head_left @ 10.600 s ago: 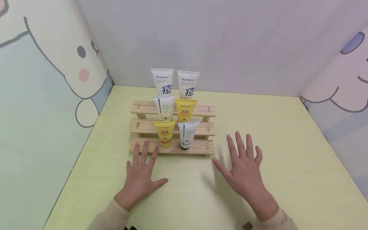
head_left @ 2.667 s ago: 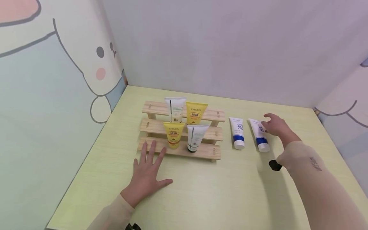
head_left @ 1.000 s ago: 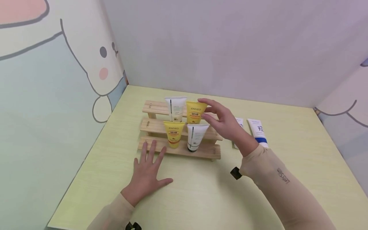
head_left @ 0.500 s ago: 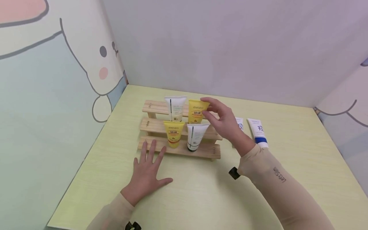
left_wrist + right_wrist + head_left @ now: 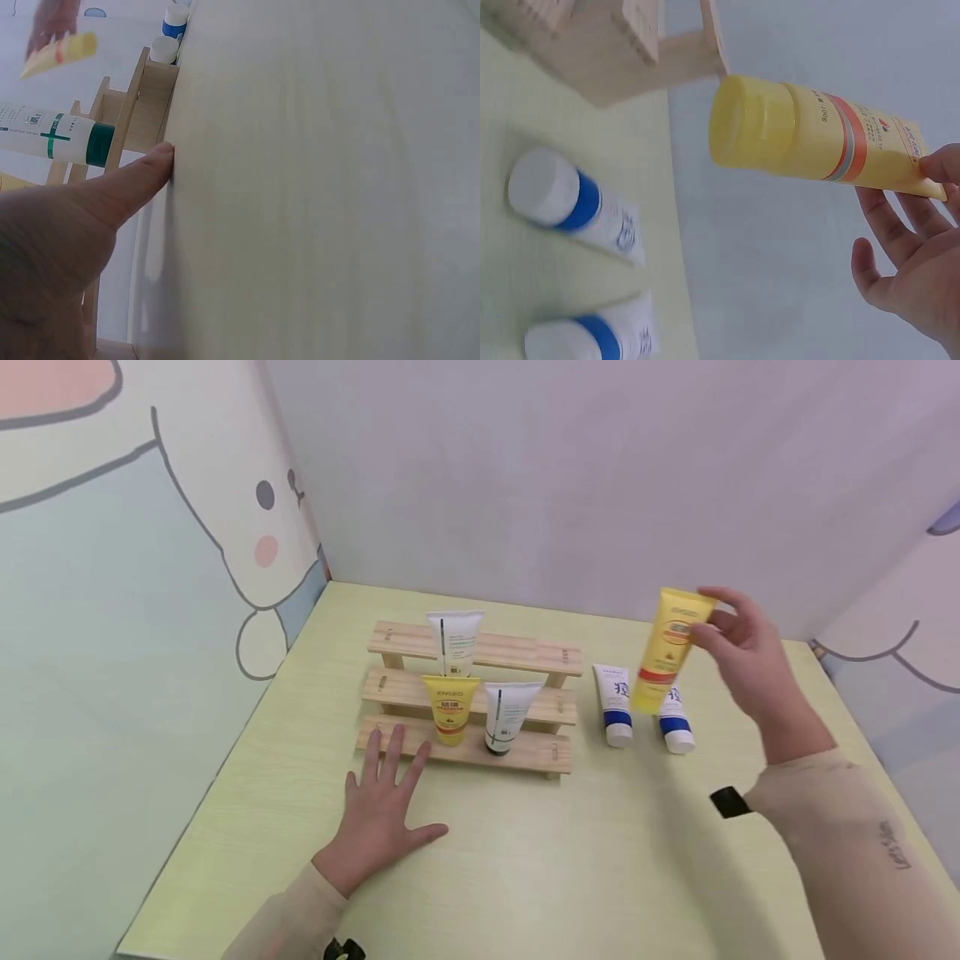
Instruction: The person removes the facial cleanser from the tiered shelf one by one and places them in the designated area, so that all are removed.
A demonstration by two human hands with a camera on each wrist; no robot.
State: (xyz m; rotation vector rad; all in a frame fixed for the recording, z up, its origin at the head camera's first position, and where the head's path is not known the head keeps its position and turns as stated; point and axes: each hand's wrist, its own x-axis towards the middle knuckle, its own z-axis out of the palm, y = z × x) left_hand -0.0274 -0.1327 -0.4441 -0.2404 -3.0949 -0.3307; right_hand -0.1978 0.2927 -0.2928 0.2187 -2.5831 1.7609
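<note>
My right hand point(image 5: 750, 660) pinches a yellow squeeze tube point(image 5: 670, 647) near its flat top end, holding it in the air, cap down and tilted. In the right wrist view the yellow tube's cap point(image 5: 754, 124) points toward the wooden rack. Spread flat, my left hand point(image 5: 378, 818) has its fingertips at the front step of the three-step wooden rack point(image 5: 480, 752). On that front step stand another yellow tube point(image 5: 451, 710) and a white tube with a dark cap point(image 5: 510, 714). Behind them, a white tube point(image 5: 455, 642) stands on the middle step.
Two white tubes with blue bands lie on the table right of the rack: one white-and-blue tube point(image 5: 617, 706) nearer the rack, the other white-and-blue tube point(image 5: 677, 731) partly behind the held tube. The back wall point(image 5: 525, 485) and patterned side walls border the table point(image 5: 525, 868).
The right hand has lifted the yellow tube off the rack's middle step and carried it right, over the lying tubes. Earlier, both white-and-blue tubes went from the top step to the table. Left hand stays.
</note>
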